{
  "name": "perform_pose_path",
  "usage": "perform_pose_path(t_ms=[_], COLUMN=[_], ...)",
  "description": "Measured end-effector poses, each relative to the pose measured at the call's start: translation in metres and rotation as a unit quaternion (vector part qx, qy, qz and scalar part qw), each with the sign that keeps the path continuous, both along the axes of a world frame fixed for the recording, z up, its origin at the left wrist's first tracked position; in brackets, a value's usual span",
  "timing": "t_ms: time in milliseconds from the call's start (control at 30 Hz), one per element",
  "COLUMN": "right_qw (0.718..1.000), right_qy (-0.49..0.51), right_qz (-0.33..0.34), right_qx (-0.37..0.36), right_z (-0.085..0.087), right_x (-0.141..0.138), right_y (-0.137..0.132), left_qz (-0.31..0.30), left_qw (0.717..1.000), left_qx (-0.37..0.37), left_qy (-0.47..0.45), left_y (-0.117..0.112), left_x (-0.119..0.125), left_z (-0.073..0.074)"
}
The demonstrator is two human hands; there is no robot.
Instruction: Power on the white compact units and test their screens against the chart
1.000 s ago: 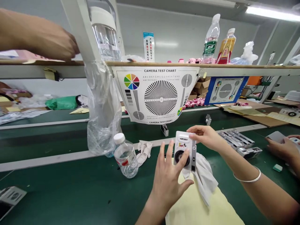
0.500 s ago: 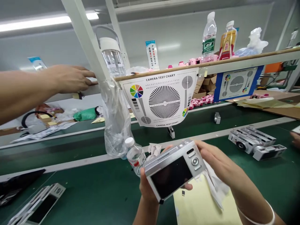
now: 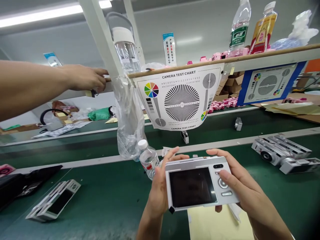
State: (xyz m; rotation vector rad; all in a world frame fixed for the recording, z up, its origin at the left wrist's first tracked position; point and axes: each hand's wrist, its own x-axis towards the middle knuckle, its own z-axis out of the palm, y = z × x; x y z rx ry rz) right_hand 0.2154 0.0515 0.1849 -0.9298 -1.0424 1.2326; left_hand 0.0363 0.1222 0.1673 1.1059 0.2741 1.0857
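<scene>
A silver digital camera [image 3: 192, 186] is held level between both hands, its dark screen facing me. My left hand [image 3: 158, 188] grips its left end, with the fingers reaching up behind the top edge. On the other end, my right hand [image 3: 240, 186] wraps round the body, its thumb on the buttons beside the screen and its forefinger over the top. Below the camera lies a sheet of yellow paper [image 3: 215, 223], with a piece of white tissue [image 3: 235, 211] on it, partly hidden. Beyond the camera hangs a camera test chart [image 3: 181, 100].
A water bottle [image 3: 148, 158] stands just behind my left hand. Several silver cameras [image 3: 277, 151] lie on the right, more cameras [image 3: 56, 201] on the left. Another person's arm [image 3: 50, 78] reaches in at upper left to the white post [image 3: 100, 36]. A second chart [image 3: 267, 86] hangs at right.
The camera has turned from tilted to nearly level and moved right. My right hand has closed round its right end, thumb now on the buttons. The view has shifted slightly.
</scene>
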Motion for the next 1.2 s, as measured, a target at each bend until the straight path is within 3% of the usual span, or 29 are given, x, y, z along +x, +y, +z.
perform_pose_path(t_ms=[67,167,267,400,600,733,900,1000,1133,1200], right_qw=[1.0,1.0,0.999,0.993,0.979,0.969,0.969,0.968,0.953,0.943], right_qy=[0.003,0.005,-0.006,-0.071,-0.182,-0.199,-0.185,-0.171,-0.181,-0.185], right_qz=[0.0,0.013,0.027,0.033,-0.034,-0.05,-0.016,0.013,-0.123,-0.153], right_qx=[0.009,0.028,0.04,0.09,0.087,0.136,0.161,0.182,0.211,0.231], right_z=[-0.002,-0.008,-0.012,-0.011,-0.013,-0.021,-0.019,-0.017,-0.022,-0.028], right_x=[0.0,0.001,0.004,0.003,-0.001,0.001,0.006,0.006,0.0,-0.003], right_y=[0.003,0.007,0.008,0.007,0.0,0.0,-0.001,0.0,0.003,0.005], left_qz=[0.043,0.05,0.072,0.15,0.165,0.174,0.188,0.222,0.262,0.277], left_qw=[0.994,0.97,0.945,0.896,0.877,0.859,0.845,0.808,0.74,0.707], left_qx=[0.092,0.206,0.254,0.332,0.373,0.414,0.443,0.501,0.582,0.609], left_qy=[0.028,0.123,0.193,0.254,0.253,0.245,0.233,0.216,0.211,0.23], left_y=[-0.002,-0.003,-0.003,-0.002,-0.001,-0.002,-0.006,-0.008,-0.006,-0.006], left_x=[-0.007,-0.017,-0.022,-0.022,-0.021,-0.017,-0.016,-0.016,-0.016,-0.018], left_z=[0.0,-0.002,-0.003,-0.005,-0.002,0.002,0.002,0.0,-0.001,0.001])
